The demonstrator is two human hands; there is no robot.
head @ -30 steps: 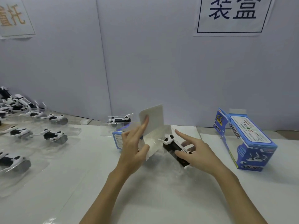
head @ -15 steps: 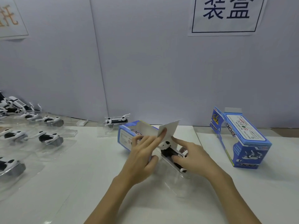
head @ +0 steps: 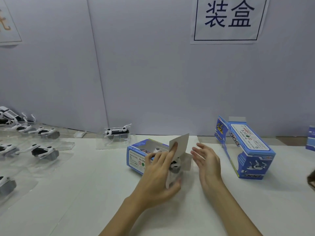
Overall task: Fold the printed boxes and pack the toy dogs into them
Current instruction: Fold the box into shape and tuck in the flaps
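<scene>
A blue printed box (head: pixel 137 158) lies on its side on the white table (head: pixel 85 184), its open end facing right. A black-and-white toy dog (head: pixel 175 165) sits almost wholly inside; only its head shows at the opening. My left hand (head: pixel 158 178) grips the box's open end, index finger raised along the upright white end flap (head: pixel 181 144) and thumb under a lower flap. My right hand (head: pixel 207 160) hovers just right of the opening, fingers straight and spread, holding nothing.
A second blue printed box (head: pixel 245 147) lies at the right, part of a third (head: pixel 310 141) at the right edge. Several toy dogs in clear plastic trays (head: pixel 43 151) line the left side, one more (head: pixel 116 133) by the back wall.
The toy dog has gone from half out to almost fully inside the box. My right hand has let go of it and drawn back to the right. My left hand stays on the flap.
</scene>
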